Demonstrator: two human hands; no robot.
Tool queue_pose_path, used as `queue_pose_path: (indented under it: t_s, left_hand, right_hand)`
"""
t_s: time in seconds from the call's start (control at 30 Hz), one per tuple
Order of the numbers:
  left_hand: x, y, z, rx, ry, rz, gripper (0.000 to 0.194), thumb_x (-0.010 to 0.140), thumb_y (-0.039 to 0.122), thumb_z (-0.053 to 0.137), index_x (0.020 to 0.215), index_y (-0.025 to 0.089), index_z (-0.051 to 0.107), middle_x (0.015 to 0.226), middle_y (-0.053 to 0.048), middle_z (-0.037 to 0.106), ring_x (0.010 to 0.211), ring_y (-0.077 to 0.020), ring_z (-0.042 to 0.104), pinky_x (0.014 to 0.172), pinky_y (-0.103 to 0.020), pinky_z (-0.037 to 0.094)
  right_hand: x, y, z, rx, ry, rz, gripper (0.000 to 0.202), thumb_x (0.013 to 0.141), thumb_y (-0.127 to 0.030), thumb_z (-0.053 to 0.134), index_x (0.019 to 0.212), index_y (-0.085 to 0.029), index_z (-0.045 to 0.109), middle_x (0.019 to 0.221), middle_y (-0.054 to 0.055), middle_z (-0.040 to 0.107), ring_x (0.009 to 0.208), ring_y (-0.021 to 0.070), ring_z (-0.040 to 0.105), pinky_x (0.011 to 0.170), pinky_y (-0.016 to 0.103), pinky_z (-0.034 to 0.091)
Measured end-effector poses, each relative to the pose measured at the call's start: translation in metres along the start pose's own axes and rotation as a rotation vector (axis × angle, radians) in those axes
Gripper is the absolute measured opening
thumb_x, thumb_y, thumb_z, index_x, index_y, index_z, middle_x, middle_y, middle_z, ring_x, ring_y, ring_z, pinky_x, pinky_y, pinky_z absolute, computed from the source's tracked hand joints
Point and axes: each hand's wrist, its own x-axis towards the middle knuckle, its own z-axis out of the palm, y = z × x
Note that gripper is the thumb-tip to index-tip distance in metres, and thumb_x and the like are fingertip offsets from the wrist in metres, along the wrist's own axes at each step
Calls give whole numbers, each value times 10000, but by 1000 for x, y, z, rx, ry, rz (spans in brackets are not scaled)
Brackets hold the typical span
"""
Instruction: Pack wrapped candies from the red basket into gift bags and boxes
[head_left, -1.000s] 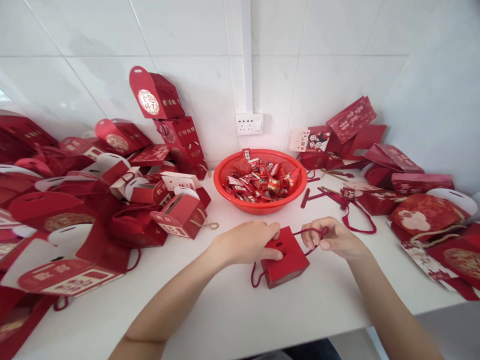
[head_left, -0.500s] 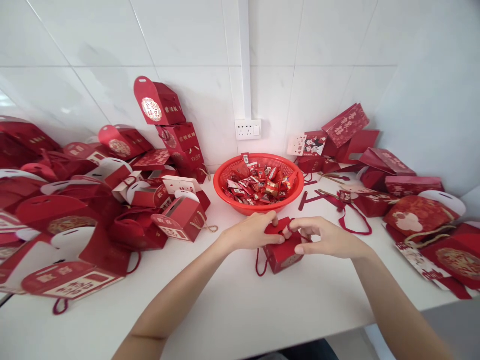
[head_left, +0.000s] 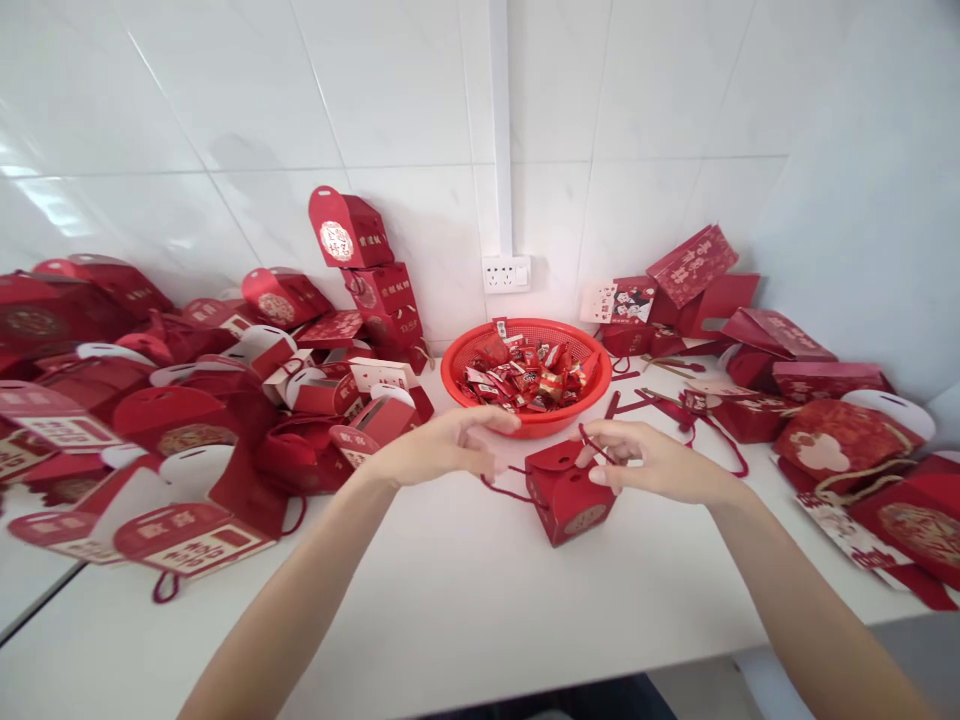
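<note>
Red box [head_left: 571, 502] upright, just right of lower center. Left hand [head_left: 442, 446] pinches left cord [head_left: 510, 493]; right hand [head_left: 652, 463] pinches right cord [head_left: 594, 445] over the lid. Risk: uneven pull skews or tips the box, left hand not bracing it.

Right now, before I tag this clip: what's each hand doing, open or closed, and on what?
Left hand: closed on the left cord loop, index finger extended.
Right hand: closed on the right cord loop, at the red gift box.
</note>
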Motion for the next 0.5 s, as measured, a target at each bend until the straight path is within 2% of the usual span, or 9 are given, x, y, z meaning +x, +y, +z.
queue_pose_path:
  t_s: [0.13,0.27,0.4,0.5]
  left_hand:
    - [-6,21,3,-167,156,139,448,793,350,766,1195,194,648,987,-61,723,816,-178,687,662,-268,515]
    - [-3,44,9,-244,242,347,352,766,284,787,1085,165,696,1062,-66,717,879,-180,693,833,-335,555]
    - [1,63,19,-182,259,407,380,745,261,796,1090,151,681,1025,-67,723,929,-212,695,871,-375,552]
    - [6,72,30,-44,349,455,382,738,235,771,1095,140,671,1129,-94,707,995,-230,680,881,-376,548]
  right_hand:
    - [-2,-28,-7,2,58,-68,461,832,-600,709,1007,-175,669,1020,94,718,790,195,685,762,366,583]
    - [-4,-54,-9,-32,116,-124,486,862,-616,673,1070,-177,686,968,79,734,860,229,709,820,399,599]
    - [-3,-72,-4,-104,98,-211,400,915,-540,650,1075,-176,691,1008,65,718,929,230,701,850,401,605]
    - [-3,-82,1,-177,111,-233,387,942,-540,611,1073,-184,690,985,56,706,915,235,693,826,400,604]
